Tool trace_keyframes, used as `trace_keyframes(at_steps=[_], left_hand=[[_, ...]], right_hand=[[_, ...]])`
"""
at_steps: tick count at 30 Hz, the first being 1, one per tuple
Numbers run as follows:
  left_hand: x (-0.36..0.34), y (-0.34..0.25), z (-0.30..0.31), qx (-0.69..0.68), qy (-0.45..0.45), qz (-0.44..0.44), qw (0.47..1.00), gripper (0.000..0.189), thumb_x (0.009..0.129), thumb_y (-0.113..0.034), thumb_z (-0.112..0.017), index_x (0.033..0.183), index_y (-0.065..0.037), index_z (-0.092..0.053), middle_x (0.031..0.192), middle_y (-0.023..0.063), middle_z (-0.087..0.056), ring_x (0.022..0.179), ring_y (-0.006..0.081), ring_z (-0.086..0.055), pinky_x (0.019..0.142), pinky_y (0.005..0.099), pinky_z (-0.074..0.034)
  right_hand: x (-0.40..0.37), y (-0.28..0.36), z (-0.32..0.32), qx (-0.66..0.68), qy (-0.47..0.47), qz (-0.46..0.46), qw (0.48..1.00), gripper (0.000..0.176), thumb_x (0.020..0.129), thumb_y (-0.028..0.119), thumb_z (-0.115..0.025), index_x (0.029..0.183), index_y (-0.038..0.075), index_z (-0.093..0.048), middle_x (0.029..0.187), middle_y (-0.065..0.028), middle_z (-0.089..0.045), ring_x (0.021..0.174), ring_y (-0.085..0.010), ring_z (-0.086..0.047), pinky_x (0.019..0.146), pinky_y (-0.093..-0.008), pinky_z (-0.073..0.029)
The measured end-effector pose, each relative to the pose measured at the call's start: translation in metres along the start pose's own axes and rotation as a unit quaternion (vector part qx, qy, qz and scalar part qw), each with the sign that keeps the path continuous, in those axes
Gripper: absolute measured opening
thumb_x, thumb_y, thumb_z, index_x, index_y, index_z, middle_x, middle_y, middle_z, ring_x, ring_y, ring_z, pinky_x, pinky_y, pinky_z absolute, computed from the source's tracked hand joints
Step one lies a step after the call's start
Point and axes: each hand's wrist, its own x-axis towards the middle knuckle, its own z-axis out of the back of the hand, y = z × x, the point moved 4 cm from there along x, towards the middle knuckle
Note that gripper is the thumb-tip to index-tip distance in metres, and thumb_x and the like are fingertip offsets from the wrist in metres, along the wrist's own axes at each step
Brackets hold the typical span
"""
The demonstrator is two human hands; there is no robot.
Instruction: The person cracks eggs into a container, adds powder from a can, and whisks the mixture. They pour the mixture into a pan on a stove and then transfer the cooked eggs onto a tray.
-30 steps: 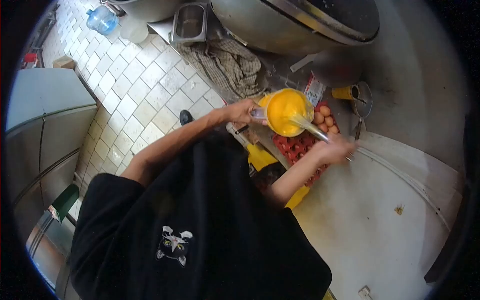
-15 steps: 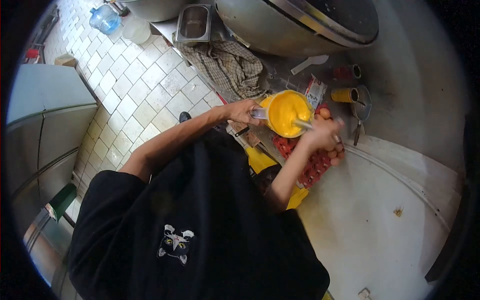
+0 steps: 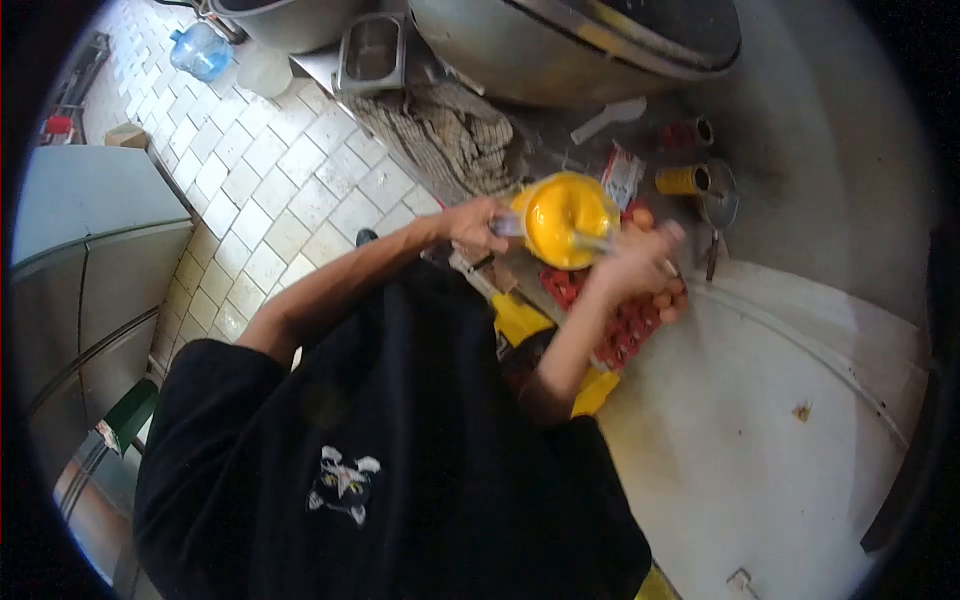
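Observation:
My left hand (image 3: 474, 224) is closed round the handle of a clear plastic jug (image 3: 508, 226). Bright yellow beaten egg (image 3: 556, 210) fills much of it, with a dip in the surface. Over the jug's right side, my right hand (image 3: 635, 264), slightly blurred, grips what looks like a whisk (image 3: 592, 243); its lower end is sunk in the egg. Under my right forearm lies a red egg tray (image 3: 622, 335), with several brown eggs (image 3: 668, 300) along its right side.
Beyond the jug are a checked cloth (image 3: 450, 135), a steel pan (image 3: 372, 52) and a large metal vessel (image 3: 560, 60). A white spatula (image 3: 608, 118), a yellow can (image 3: 682, 181) and a small strainer (image 3: 718, 200) lie by the wall. Tiled floor (image 3: 265, 190) shows at left.
The view has shifted slightly. My right hand and the whisk have moved within the jug, and the egg's surface has changed from swirled to a deeper dip. My left hand keeps its hold.

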Motion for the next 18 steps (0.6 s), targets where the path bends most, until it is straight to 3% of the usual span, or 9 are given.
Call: trace_keyframes(at_steps=[1, 3, 4, 5, 7, 8, 11, 15, 18], left_hand=[[0.002, 0.004, 0.012, 0.016, 0.001, 0.013, 1.0, 0.017, 0.073, -0.013, -0.069, 0.08, -0.001, -0.059, 0.064, -0.0009, -0.055, 0.061, 0.0081, -0.051, 0.056, 0.0283, -0.045], [0.0, -0.013, 0.015, -0.003, -0.014, -0.004, 1.0, 0.016, 0.073, -0.011, -0.068, 0.079, -0.001, -0.058, 0.065, -0.0004, -0.057, 0.062, 0.0077, -0.054, 0.057, 0.0275, -0.045], [0.001, -0.015, 0.019, -0.021, -0.016, -0.001, 1.0, 0.016, 0.072, -0.011, -0.068, 0.079, -0.001, -0.058, 0.066, -0.0002, -0.058, 0.062, 0.0076, -0.055, 0.057, 0.0272, -0.046], [-0.002, -0.014, 0.01, -0.049, -0.014, 0.005, 0.999, 0.015, 0.072, -0.011, -0.068, 0.079, -0.001, -0.058, 0.067, -0.0001, -0.059, 0.062, 0.0075, -0.056, 0.056, 0.0269, -0.046], [0.0, -0.019, 0.013, -0.018, -0.017, -0.023, 0.999, 0.016, 0.072, -0.011, -0.069, 0.079, -0.001, -0.058, 0.067, 0.0001, -0.061, 0.063, 0.0073, -0.058, 0.056, 0.0265, -0.047], [-0.004, -0.018, 0.016, -0.003, -0.018, -0.03, 0.999, 0.016, 0.071, -0.011, -0.069, 0.08, -0.001, -0.059, 0.067, 0.0002, -0.062, 0.064, 0.0072, -0.058, 0.056, 0.0263, -0.047], [-0.001, -0.008, 0.013, -0.004, -0.011, 0.027, 1.0, 0.016, 0.071, -0.011, -0.07, 0.081, -0.002, -0.061, 0.067, 0.0008, -0.063, 0.064, 0.0082, -0.06, 0.058, 0.0265, -0.049], [-0.005, -0.015, 0.013, -0.014, -0.02, -0.01, 1.0, 0.02, 0.073, -0.013, -0.067, 0.088, 0.0, -0.064, 0.068, 0.0027, -0.066, 0.064, 0.0111, -0.063, 0.06, 0.0278, -0.051], [0.001, -0.018, 0.023, 0.019, 0.0, -0.014, 1.0, 0.026, 0.075, -0.017, -0.063, 0.092, 0.003, -0.062, 0.072, 0.0083, -0.065, 0.068, 0.013, -0.061, 0.065, 0.0304, -0.05]], right_hand=[[-0.003, 0.001, -0.016, 0.022, 0.016, -0.039, 0.999, 0.046, 0.096, 0.032, -0.057, 0.096, -0.013, -0.045, 0.075, -0.0136, -0.057, 0.058, -0.0216, -0.053, 0.059, -0.0302, -0.05], [-0.005, 0.02, -0.004, -0.167, -0.085, 0.108, 0.976, 0.05, 0.094, 0.03, -0.059, 0.108, -0.016, -0.044, 0.09, -0.0205, -0.056, 0.071, -0.0228, -0.056, 0.068, -0.0311, -0.05], [-0.017, -0.01, -0.02, -0.274, -0.102, 0.202, 0.935, 0.048, 0.094, 0.03, -0.06, 0.106, -0.015, -0.047, 0.094, -0.0215, -0.056, 0.074, -0.0231, -0.057, 0.069, -0.0317, -0.05], [-0.014, -0.025, -0.015, -0.278, -0.109, 0.203, 0.933, 0.049, 0.094, 0.032, -0.059, 0.106, -0.014, -0.048, 0.097, -0.0218, -0.055, 0.08, -0.0245, -0.056, 0.072, -0.0326, -0.05], [0.012, -0.018, 0.003, -0.193, 0.004, 0.097, 0.976, 0.051, 0.094, 0.036, -0.058, 0.106, -0.013, -0.051, 0.103, -0.0224, -0.055, 0.09, -0.0273, -0.056, 0.077, -0.0344, -0.05], [0.02, -0.009, 0.0, -0.232, 0.079, 0.083, 0.966, 0.052, 0.093, 0.038, -0.057, 0.106, -0.012, -0.052, 0.106, -0.0227, -0.055, 0.095, -0.0287, -0.056, 0.08, -0.0353, -0.05], [0.022, -0.019, 0.008, -0.001, -0.044, 0.017, 0.999, 0.052, 0.096, 0.04, -0.05, 0.1, -0.012, -0.052, 0.096, -0.0202, -0.06, 0.077, -0.0277, -0.057, 0.066, -0.0319, -0.05], [-0.006, 0.036, -0.031, -0.024, -0.014, -0.026, 0.999, 0.043, 0.098, 0.035, -0.051, 0.093, -0.008, -0.046, 0.081, -0.0147, -0.059, 0.06, -0.0223, -0.052, 0.054, -0.0279, -0.045], [0.007, -0.015, -0.035, -0.039, -0.195, -0.05, 0.979, 0.036, 0.097, 0.031, -0.055, 0.088, -0.002, -0.044, 0.066, -0.0094, -0.051, 0.049, -0.0198, -0.046, 0.047, -0.0287, -0.043]])
